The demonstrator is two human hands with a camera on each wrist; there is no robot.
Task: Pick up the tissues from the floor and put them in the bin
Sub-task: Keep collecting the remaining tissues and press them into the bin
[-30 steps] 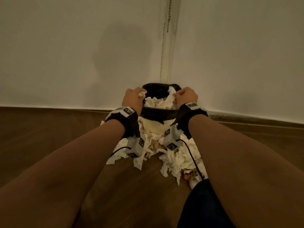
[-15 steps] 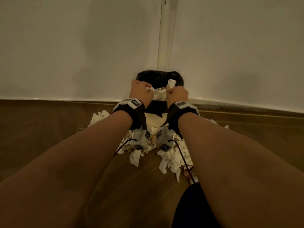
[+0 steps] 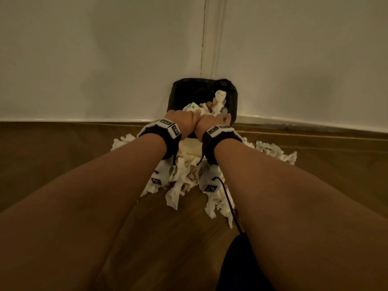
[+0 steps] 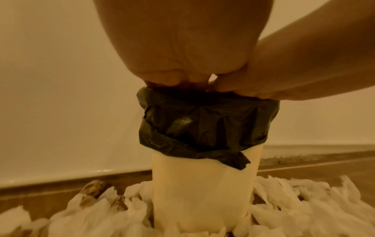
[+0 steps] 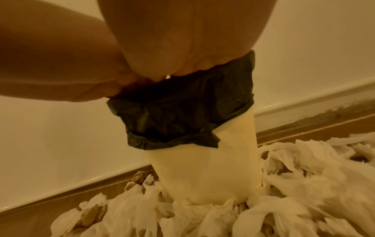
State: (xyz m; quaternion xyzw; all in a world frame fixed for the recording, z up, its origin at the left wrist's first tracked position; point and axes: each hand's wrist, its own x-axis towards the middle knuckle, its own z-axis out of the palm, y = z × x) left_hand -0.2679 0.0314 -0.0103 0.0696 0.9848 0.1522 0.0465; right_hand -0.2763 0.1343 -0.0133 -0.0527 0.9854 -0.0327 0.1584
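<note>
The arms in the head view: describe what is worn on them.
Both forearms are bare, without sleeves. The left hand and right hand each have a black wrist strap carrying white blocks printed with black square markers. A thin black cable runs back from the right wrist's unit.

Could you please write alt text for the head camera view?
Both hands, left hand and right hand, press tissues into a black-lined bin in a room corner. More crumpled tissues lie around its base on the wooden floor.
</note>
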